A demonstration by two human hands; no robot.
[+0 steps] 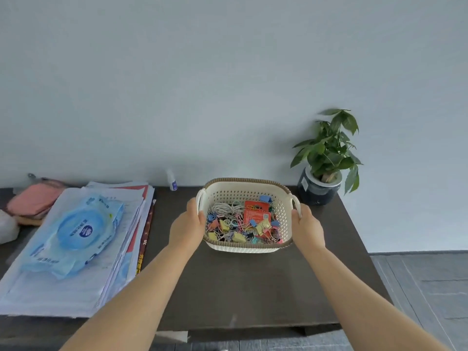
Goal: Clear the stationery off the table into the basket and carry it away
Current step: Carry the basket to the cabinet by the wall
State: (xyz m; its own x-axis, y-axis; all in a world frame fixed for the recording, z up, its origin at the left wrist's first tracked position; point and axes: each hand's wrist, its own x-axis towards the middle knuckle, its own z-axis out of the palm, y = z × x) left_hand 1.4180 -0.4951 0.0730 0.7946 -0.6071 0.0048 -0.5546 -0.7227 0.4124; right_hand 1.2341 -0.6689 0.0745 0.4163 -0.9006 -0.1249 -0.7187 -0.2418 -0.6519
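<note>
Basket [247, 247], loaded with coloured clips [238, 230], is at the centre of the dark table [228, 287], opening upward and long axis running left-right. Left hand [188, 224] clasps its left end; right hand [307, 227] clasps the right handle.

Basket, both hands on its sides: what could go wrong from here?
The basket holds many loose clips; an uneven lift by the left hand or right hand could spill some.
The plant pot stands close behind the basket's right side; a swing that way might knock it.
</note>
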